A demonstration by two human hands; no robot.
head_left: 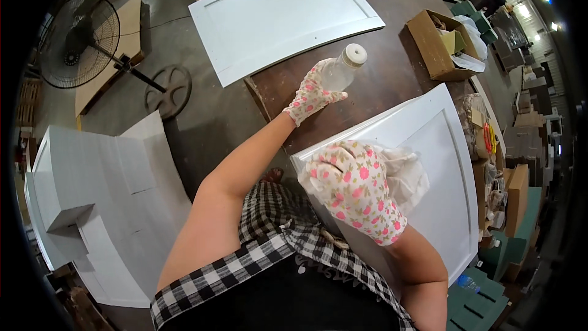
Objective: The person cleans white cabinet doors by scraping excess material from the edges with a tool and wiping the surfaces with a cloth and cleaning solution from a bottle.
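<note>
My left hand (312,93), in a white glove with pink flowers, is wrapped round a see-through bottle (339,75) with a pale lid. It holds the bottle tilted over the brown tabletop. My right hand (355,190), gloved in the same floral fabric, is closed on a white cloth (406,178) at the left edge of a white framed panel (432,208). The cloth spreads out to the right of that hand over the panel's face. The fingertips of the right hand are partly hidden.
Another white framed panel (288,21) lies at the far side of the brown table (373,101). An open cardboard box (429,46) stands at the right. To the left are a black standing fan (79,40) and large pale boards (122,178).
</note>
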